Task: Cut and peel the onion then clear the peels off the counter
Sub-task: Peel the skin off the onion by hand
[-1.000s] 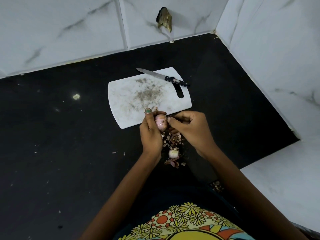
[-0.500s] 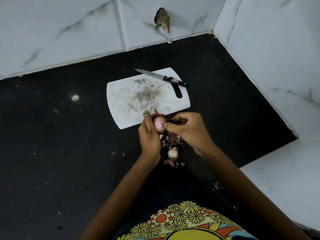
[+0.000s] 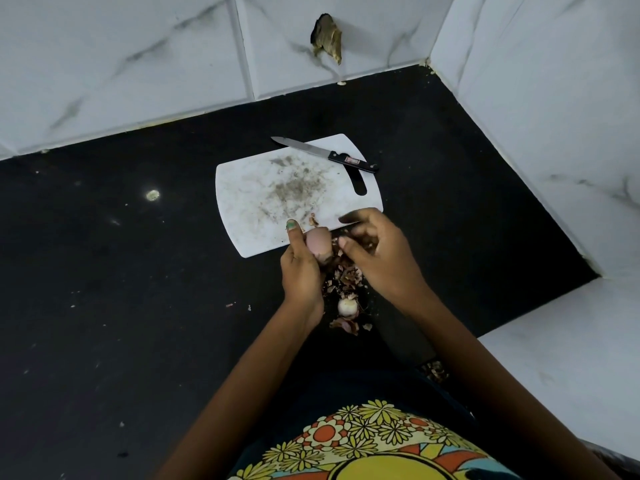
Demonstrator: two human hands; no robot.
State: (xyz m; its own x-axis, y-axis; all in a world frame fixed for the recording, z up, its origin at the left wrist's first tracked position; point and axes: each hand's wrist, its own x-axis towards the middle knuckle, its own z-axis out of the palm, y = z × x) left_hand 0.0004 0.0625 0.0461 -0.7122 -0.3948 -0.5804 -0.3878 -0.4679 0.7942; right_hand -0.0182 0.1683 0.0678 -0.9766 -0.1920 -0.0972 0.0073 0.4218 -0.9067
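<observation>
My left hand (image 3: 300,268) grips a small pink onion (image 3: 318,243) just above the near edge of the white cutting board (image 3: 263,195). My right hand (image 3: 375,249) is beside it to the right, fingers curled and blurred, pinching a scrap of brown peel (image 3: 369,241). A pile of brown peels (image 3: 346,277) lies on the black counter below both hands. A second, peeled pale onion (image 3: 347,306) sits among the peels nearer me. A black-handled knife (image 3: 323,154) lies across the board's far edge.
The black counter (image 3: 121,271) ends at white marble-tiled walls at the back and right. A brown scrap (image 3: 327,38) sticks to the back wall. A white ledge (image 3: 571,358) sits at the right front. Small crumbs dot the counter on the left.
My right hand has pulled away from the onion to the right with a bit of peel. More bare pink onion shows in my left hand.
</observation>
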